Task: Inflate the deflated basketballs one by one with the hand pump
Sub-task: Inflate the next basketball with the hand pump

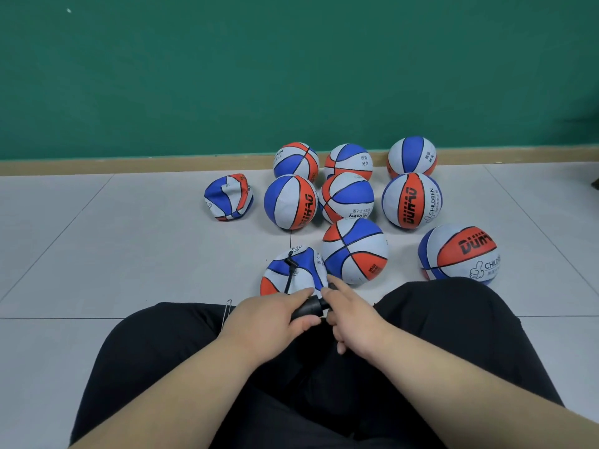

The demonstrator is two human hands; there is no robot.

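Head view: the left hand (275, 314) grips the barrel of the black hand pump (308, 310) and the right hand (355, 319) curls round its handle end. The pump's hose (289, 275) runs to the near deflated basketball (301, 270), which lies just beyond the hands. Inflated basketballs (355, 251) cluster farther off.

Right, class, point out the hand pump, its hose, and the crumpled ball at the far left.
hand pump (306, 310), head view, on its black barrel.
hose (288, 278), head view, middle of its length.
crumpled ball (228, 197), head view, its folded centre.
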